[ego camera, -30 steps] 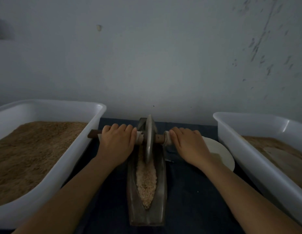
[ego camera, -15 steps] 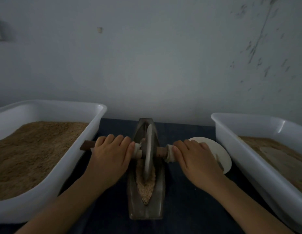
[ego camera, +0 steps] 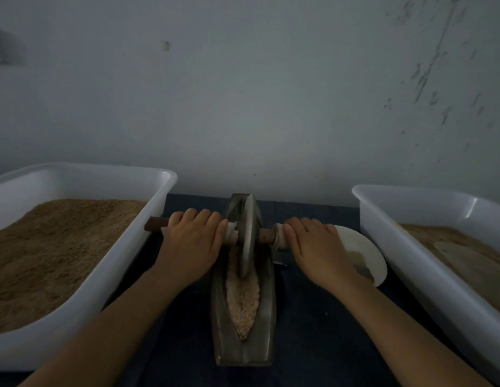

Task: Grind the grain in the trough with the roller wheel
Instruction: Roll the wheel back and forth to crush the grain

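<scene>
A narrow metal trough (ego camera: 267, 325) lies lengthwise on the dark table with pale crushed grain (ego camera: 243, 300) in its groove. The metal roller wheel (ego camera: 247, 236) stands upright in the far half of the trough, on a wooden axle handle (ego camera: 155, 224) with white wrapping beside the wheel. My left hand (ego camera: 191, 241) grips the handle left of the wheel, fingers curled over it. My right hand (ego camera: 315, 247) lies over the handle right of the wheel, fingers wrapped across it and hiding that end.
A large white tub (ego camera: 159, 185) of brown ground grain stands at the left. A second white tub (ego camera: 383, 219) stands at the right. A white plate (ego camera: 360, 247) lies between the trough and the right tub. A grey wall rises just behind the table.
The wheel rolled toward me along the trough, then back toward the far end; both hands stayed on the handle and moved with it.
</scene>
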`<action>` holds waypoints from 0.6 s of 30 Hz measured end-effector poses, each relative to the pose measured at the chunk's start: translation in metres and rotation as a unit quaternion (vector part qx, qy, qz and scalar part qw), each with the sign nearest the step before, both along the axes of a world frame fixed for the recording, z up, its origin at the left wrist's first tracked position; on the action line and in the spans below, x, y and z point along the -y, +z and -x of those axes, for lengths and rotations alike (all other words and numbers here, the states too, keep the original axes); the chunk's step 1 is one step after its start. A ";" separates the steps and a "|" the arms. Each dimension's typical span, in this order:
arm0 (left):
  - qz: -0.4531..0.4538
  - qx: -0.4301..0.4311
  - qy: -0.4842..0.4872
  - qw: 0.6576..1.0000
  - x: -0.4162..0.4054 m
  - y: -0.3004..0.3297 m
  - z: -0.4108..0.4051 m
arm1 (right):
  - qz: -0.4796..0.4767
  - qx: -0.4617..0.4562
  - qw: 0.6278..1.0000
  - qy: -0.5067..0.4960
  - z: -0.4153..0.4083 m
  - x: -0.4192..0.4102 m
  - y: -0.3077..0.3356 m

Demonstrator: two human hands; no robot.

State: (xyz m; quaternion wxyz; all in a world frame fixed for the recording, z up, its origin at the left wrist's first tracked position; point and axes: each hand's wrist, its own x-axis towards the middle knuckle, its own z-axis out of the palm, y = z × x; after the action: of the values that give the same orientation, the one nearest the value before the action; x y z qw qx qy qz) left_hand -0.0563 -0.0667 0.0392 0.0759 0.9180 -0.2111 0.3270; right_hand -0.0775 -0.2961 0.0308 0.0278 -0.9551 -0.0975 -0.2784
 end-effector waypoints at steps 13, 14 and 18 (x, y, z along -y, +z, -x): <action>0.002 0.004 -0.022 1.000 -0.007 -0.003 0.009 | 0.008 -0.041 0.999 0.010 0.020 -0.002 0.005; 0.002 0.011 -0.026 1.000 -0.008 -0.003 0.016 | 0.009 -0.046 0.999 0.013 0.029 -0.002 0.006; 0.006 0.035 -0.046 0.998 -0.018 -0.002 0.042 | 0.021 -0.030 0.999 0.013 0.060 -0.003 0.009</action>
State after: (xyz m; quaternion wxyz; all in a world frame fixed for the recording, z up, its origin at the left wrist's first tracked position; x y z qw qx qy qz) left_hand -0.0978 -0.0492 0.0371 0.0890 0.8948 -0.2540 0.3562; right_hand -0.1375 -0.2929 0.0401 0.0141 -0.9619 -0.1153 -0.2476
